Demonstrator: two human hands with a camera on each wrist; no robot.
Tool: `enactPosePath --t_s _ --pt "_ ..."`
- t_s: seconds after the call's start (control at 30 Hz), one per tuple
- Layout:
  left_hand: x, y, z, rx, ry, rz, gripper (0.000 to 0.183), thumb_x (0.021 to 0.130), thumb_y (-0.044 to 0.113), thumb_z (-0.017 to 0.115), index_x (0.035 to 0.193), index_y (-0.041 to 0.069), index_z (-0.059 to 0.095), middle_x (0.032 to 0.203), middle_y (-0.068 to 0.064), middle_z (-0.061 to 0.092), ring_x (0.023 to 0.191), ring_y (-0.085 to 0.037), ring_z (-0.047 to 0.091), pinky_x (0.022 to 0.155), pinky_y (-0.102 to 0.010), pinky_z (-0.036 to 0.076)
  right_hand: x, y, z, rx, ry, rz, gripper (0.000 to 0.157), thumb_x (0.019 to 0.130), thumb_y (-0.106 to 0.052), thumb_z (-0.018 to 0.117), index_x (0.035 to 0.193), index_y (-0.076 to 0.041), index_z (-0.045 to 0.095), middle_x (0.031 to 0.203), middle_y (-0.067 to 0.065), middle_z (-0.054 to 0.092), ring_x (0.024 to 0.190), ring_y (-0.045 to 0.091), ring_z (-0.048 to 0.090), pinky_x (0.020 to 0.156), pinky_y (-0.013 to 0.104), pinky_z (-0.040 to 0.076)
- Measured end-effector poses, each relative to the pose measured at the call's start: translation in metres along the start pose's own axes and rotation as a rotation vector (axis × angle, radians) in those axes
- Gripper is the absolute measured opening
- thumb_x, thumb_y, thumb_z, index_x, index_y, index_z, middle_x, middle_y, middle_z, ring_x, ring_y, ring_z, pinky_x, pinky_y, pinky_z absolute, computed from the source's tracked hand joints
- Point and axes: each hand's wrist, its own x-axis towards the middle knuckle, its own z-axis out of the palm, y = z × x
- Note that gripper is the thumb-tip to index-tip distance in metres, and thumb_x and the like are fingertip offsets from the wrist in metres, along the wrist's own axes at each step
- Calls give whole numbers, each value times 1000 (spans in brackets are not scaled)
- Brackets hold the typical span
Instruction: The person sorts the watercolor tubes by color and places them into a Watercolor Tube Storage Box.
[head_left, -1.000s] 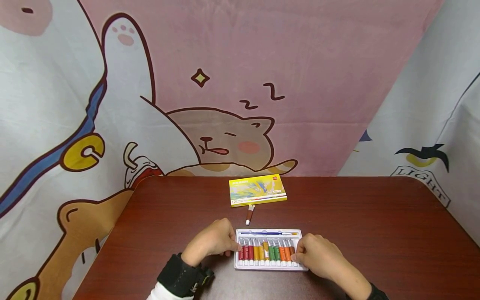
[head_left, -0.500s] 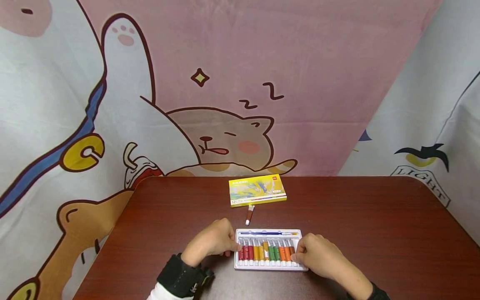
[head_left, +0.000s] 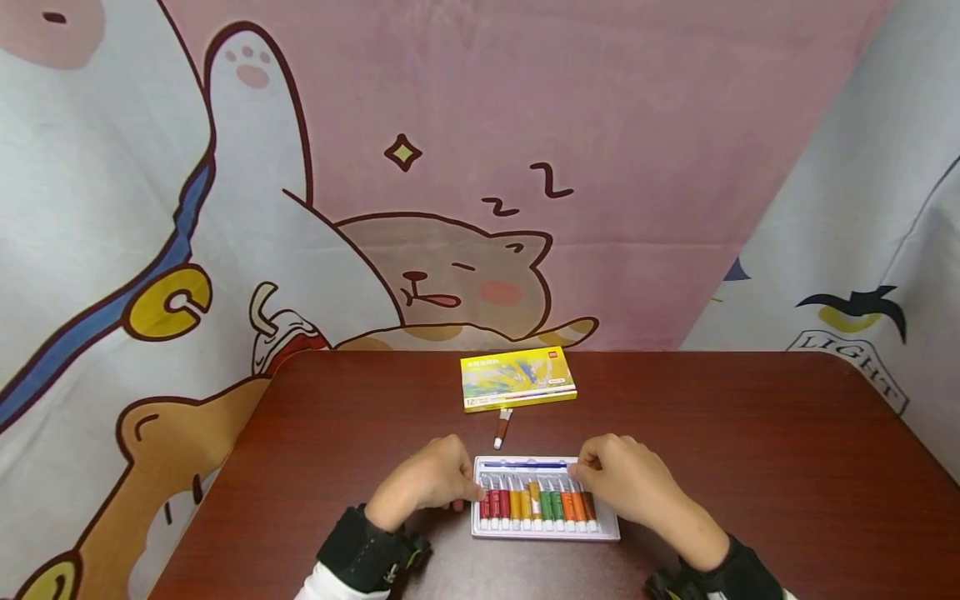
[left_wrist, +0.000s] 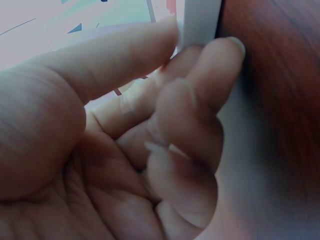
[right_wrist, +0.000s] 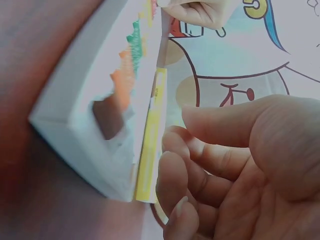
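A white plastic tray (head_left: 546, 537) lies on the table, with a row of paint tubes (head_left: 557, 505) in red, yellow, green, orange and brown. Along its back slot lies a blue paintbrush (head_left: 525, 465), its right end covered by my right hand (head_left: 633, 479). That hand hovers over the tray's back right corner; in the right wrist view its fingers are loosely curled and hold nothing. My left hand (head_left: 431, 475) pinches the tray's left edge, thumb on top at the red tubes. In the left wrist view the tray's white wall (left_wrist: 200, 22) stands by the fingertips.
Behind the tray a loose brown paint tube (head_left: 503, 429) lies on the dark wooden table (head_left: 750, 433). Farther back is a yellow paint box (head_left: 517, 379), close to the table's far edge. A cartoon-printed cloth (head_left: 637, 167) hangs behind.
My right hand has moved from the tray's right edge up and back to its rear right corner, uncovering the brown tube. The left hand stays at the left edge.
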Motion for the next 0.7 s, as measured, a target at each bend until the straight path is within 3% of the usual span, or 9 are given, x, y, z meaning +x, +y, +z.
enactPosePath --t_s 0.37,0.7 --pt "-2 -1 -3 3 0 11 27 74 23 78 51 15 66 47 -2 61 40 -10 48 38 -24 31 7 -4 -6 -10 9 29 21 81 -28 72 66 -22 60 54 -7 48 48 10 42 44 28 31" --pt "-2 1 -2 7 6 18 27 74 23 79 51 15 66 47 -2 60 38 -10 48 37 -24 30 38 -31 4 -12 11 -77 21 82 -29 71 65 -21 61 54 -7 50 49 11 44 45 29 33"
